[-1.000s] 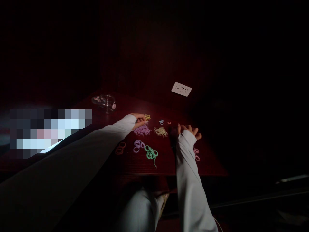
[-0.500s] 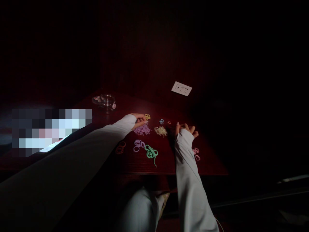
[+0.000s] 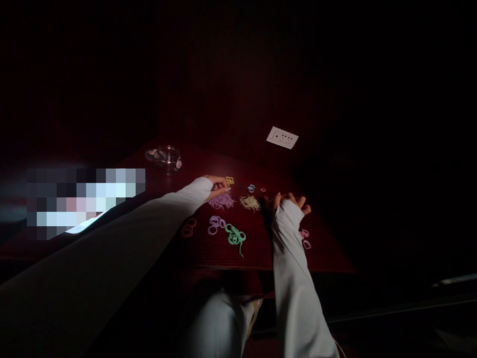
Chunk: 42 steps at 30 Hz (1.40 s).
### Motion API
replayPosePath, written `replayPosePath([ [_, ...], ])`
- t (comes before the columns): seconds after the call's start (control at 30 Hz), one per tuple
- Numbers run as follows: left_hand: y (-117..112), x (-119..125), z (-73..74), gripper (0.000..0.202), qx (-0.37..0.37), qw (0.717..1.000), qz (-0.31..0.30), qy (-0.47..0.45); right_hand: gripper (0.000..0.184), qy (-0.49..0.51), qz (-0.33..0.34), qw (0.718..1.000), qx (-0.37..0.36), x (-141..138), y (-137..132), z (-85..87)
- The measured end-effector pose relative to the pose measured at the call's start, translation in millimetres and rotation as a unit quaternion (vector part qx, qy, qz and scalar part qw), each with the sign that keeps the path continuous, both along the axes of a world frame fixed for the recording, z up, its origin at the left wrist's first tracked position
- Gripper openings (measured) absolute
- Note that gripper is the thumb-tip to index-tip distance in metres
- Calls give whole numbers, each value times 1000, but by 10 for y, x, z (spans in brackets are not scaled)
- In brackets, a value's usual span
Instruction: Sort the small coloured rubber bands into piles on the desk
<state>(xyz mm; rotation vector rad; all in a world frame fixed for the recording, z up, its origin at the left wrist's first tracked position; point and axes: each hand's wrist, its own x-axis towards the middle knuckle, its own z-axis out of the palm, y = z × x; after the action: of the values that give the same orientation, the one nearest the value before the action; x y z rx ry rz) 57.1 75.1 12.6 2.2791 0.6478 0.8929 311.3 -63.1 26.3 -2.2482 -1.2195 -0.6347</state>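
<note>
Small coloured elastic rings lie in groups on a dark red table [image 3: 320, 258]. My left hand [image 3: 218, 186] rests with curled fingers at the edge of a purple heap [image 3: 221, 201], beside a few yellow rings [image 3: 229, 181]. My right hand [image 3: 290, 201] has its fingers curled inward, right of a pale yellow heap [image 3: 249, 202]; whether they hold anything is hidden. Nearer me lie lilac rings [image 3: 215, 224], green rings [image 3: 234, 235], red rings [image 3: 188, 228] and pink rings [image 3: 304, 237] beside my right sleeve.
A clear glass dish [image 3: 167, 155] stands at the table's far left. A white wall socket plate [image 3: 282, 137] sits on the dark panel behind. A lit, blurred patch [image 3: 85, 201] lies at the left. My knee [image 3: 219, 323] shows below the table edge.
My right hand has curled its fingers in and shifted slightly, from spread a second ago. The left hand has stayed at the purple heap.
</note>
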Motion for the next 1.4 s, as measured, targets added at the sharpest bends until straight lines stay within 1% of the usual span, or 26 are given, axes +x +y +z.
replayPosePath([
  [0.13,45,51,-62,20,-5,1000,9,-11,34,1,4,1000,-25,5,-2,-15],
  [0.2,57,56,-81,22,-5,1000,8,-14,35,3,-4,1000,-14,16,1,-15],
  [0.27,59,48,-84,23,-3,1000,4,-20,42,-3,-1,1000,13,-9,2,3],
  [0.33,53,34,-68,24,-3,1000,0,-25,52,-23,27,999,33,-99,-2,34],
  [0.4,45,19,-41,25,2,1000,-4,-22,55,-57,73,995,32,-256,-5,61],
  [0.5,41,6,-7,27,12,1000,-14,-9,46,-117,152,981,-5,-539,13,77],
  [0.6,54,17,0,25,19,1000,-13,-9,38,-145,218,963,-58,-759,64,69],
  [0.67,65,30,-2,23,20,1000,-16,-6,35,-150,237,956,-87,-844,104,59],
  [0.73,68,40,1,21,20,999,-30,4,34,-151,243,953,-102,-896,138,45],
  [0.87,36,30,31,19,12,999,-35,25,34,-141,246,954,-93,-907,159,18],
  [0.93,12,9,52,22,13,999,-21,21,36,-129,230,963,-62,-826,125,26],
  [1.0,-3,-15,71,26,29,1000,8,8,38,-107,179,978,-9,-669,59,55],
  [1.07,-1,-29,82,29,52,997,58,-3,39,-68,87,992,56,-459,-21,91],
  [1.1,6,-32,83,30,62,995,85,-2,39,-43,33,995,83,-352,-58,106],
  [1.13,13,-32,80,30,68,992,108,0,40,-17,-16,995,100,-251,-90,115],
  [1.17,20,-31,74,30,72,990,124,5,39,4,-51,993,104,-163,-113,117],
  [1.23,22,-35,54,30,76,990,119,21,36,27,-83,992,85,-33,-137,100],
  [1.4,-28,-79,-14,32,82,993,30,85,32,28,-80,996,23,85,-130,-4],
])
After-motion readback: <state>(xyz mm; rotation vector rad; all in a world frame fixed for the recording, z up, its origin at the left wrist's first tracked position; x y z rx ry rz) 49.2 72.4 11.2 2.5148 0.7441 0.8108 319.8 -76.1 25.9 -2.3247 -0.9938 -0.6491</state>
